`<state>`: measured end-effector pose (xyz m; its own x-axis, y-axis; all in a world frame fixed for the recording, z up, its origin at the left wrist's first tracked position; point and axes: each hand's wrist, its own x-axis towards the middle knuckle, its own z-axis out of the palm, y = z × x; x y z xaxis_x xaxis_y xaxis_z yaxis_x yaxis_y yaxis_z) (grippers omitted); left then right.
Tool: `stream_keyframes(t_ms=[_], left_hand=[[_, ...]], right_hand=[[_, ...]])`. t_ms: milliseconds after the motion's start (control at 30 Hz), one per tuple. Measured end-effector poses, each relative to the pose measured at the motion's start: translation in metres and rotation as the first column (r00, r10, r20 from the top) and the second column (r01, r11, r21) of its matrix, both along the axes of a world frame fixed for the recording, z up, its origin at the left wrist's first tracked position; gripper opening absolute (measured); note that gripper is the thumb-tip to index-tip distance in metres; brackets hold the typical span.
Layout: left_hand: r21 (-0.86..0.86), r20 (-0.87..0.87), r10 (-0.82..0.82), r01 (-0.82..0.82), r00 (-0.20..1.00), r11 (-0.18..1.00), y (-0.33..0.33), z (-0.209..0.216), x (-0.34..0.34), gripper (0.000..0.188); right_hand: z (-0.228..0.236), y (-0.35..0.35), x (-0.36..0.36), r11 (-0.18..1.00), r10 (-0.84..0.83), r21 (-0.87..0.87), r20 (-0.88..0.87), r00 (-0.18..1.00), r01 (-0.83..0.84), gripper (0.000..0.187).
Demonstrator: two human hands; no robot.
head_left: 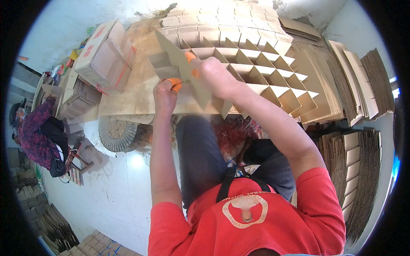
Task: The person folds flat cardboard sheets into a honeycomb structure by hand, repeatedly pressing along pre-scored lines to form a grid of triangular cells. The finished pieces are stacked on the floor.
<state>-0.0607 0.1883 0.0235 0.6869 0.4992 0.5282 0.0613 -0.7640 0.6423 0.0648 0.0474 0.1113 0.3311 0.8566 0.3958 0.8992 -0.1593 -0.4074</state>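
Observation:
A grid of interlocked cardboard partition strips (261,70) stands on the table in front of me, its slots opening upward. At its left end a flat cardboard strip (181,68) stands tilted. My right hand (212,74), with orange finger covers, is closed on this strip's right face. My left hand (165,96), also wearing orange covers, is closed at a smaller cardboard piece (161,62) just left of the strip. Its fingertips are partly hidden, and slight blur softens the strip's lower edge.
Stacked cardboard strips (222,19) lie behind the grid, and flat sheets (326,85) lie to its right. A large carton (104,55) sits at the table's left. Below the table is a round ribbed object (117,133). Another person (38,132) sits bent over at far left.

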Motion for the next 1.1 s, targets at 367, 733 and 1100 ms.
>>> stream_keyframes(t_ms=[367, 733, 1100], left_hand=[[-0.024, -0.023, 0.035, -0.036, 0.999, 0.999, 0.004, -0.003, 0.006, 0.018], [0.027, -0.062, -0.035, 0.037, 0.997, 0.999, 0.009, -0.003, 0.002, 0.017], [-0.038, -0.155, -0.009, 0.003, 0.988, 0.999, 0.010, -0.006, 0.000, 0.031]], right_hand=[[0.016, 0.020, -0.008, 0.980, 0.087, -0.178, -0.052, 0.995, -0.095, 0.019], [0.004, 0.037, 0.004, 0.992, 0.124, -0.038, 0.036, 0.992, -0.123, 0.014], [-0.026, 0.007, 0.001, 0.941, -0.027, -0.335, 0.041, 0.999, 0.039, 0.015]])
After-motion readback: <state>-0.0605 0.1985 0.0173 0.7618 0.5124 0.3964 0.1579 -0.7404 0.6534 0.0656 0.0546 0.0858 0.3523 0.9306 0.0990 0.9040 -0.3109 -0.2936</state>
